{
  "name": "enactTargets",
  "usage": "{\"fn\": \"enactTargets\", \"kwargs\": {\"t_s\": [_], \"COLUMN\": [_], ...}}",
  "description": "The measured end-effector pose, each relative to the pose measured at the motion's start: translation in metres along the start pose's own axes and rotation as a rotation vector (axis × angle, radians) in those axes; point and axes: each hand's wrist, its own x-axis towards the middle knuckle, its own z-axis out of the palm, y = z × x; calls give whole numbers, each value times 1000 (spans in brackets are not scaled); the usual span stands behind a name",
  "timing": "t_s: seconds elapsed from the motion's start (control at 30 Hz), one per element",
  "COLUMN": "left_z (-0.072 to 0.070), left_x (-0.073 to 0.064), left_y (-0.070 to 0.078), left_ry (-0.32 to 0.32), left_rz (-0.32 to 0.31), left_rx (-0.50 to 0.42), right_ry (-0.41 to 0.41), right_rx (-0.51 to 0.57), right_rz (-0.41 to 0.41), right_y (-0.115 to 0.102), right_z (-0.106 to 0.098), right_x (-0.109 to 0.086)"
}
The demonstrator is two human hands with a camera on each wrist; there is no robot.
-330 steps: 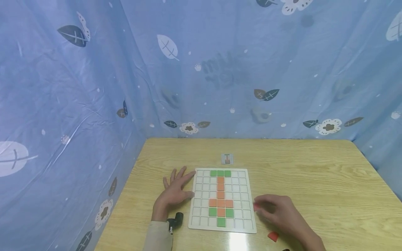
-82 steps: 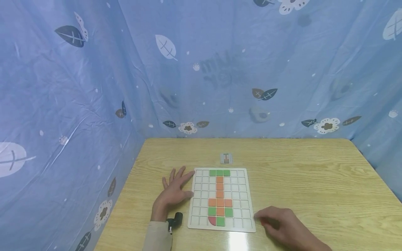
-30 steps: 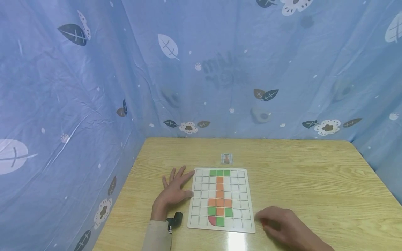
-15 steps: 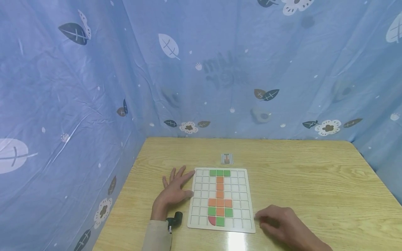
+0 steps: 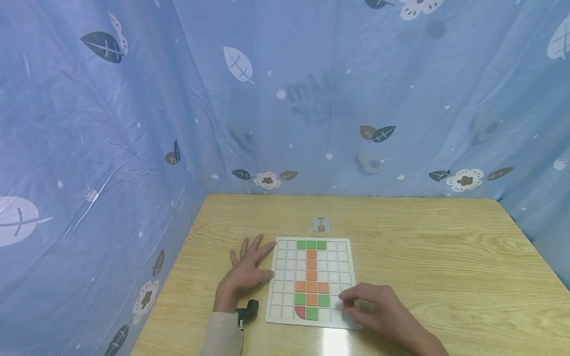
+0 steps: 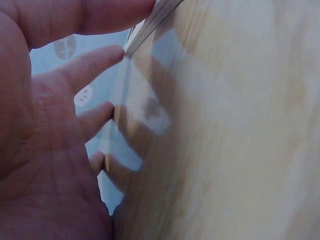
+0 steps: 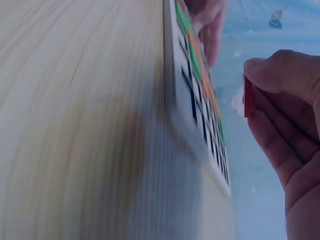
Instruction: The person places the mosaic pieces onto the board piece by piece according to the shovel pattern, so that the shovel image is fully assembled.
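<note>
A white gridded board lies on the table with a figure of orange tiles and green tiles in its cells. A red quarter-round tile fills a cell of the bottom row, left of a green one. My left hand is spread at the board's left side, index fingertip and thumb at its edge. Over the lower right cells, my right hand pinches another red tile between thumb and fingers; the right wrist view shows this tile edge-on, raised off the board.
A small pattern card lies just behind the board. Next to the left wrist is a black device. A blue patterned curtain hangs behind the wooden table and along its sides.
The right hand has moved left from beside the board to over it, carrying the red tile. Since the earliest frame, a red tile has appeared in the bottom row. The left hand stays put.
</note>
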Motion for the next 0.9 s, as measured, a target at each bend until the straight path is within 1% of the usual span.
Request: {"fn": "enactTargets", "kwargs": {"t_s": [0.07,0.13,0.2,0.3,0.4,0.43,0.6,0.77,0.9], "left_z": [0,0,0,-1,-1,-1,-1,-1,0], "left_x": [0,1,1,1,1,1,0,0,1], "left_y": [0,0,0,1,1,1,1,0,-1], "left_ry": [1,-7,-14,-19,-19,-20,-23,-22,-25], "left_rz": [-3,-16,-30,-28,-19,-18,-19,-28,-34], "left_rx": [-2,0,8,12,16,19,33,40,40], "right_ry": [-1,-15,-28,-42,-49,-58,-103,-154,-189], "right_rx": [13,25,46,92,130,145,108,22,-11], "right_rz": [-5,15,49,110,144,169,250,272,281], "right_y": [-3,-6,-10,-15,-19,-21,-28,-31,-33], "right_z": [7,13,19,28,36,38,45,48,49], "right_x": [5,9,11,11,11,10,10,12,14]}}
